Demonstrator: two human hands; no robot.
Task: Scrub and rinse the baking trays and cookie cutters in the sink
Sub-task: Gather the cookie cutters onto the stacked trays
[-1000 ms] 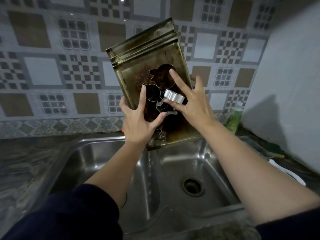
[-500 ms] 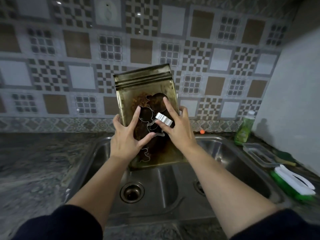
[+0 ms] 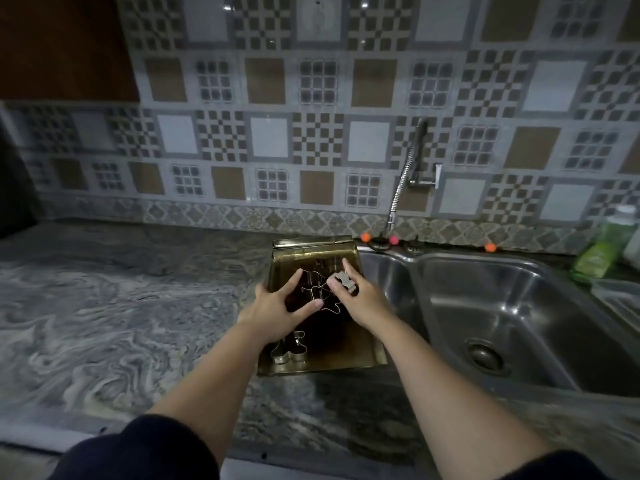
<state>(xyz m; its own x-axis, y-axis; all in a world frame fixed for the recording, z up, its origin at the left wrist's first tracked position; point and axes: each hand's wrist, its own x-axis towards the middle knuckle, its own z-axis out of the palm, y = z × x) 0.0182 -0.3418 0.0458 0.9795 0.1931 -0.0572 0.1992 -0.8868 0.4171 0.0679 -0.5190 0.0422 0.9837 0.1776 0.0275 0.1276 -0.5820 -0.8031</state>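
Trays: a stack, brass-coloured and stained dark inside; at least two rims show at the far edge, exact count unclear. The stack lies on the desk, its right edge at the sink's left rim.

Left hand: fingers spread straight, pressing a wire-outline cutter against the tray floor; nothing is gripped.

Right hand: fingers extended onto the tray, a small solid cutter lying across them; whether it is pinched cannot be told.

A third cutter lies loose in the tray, just nearer than the left hand.

Desk: grey marbled stone. Sink: steel, two bowls, right of both hands. Faucet on a patterned tile wall beyond. One green bottle far right.
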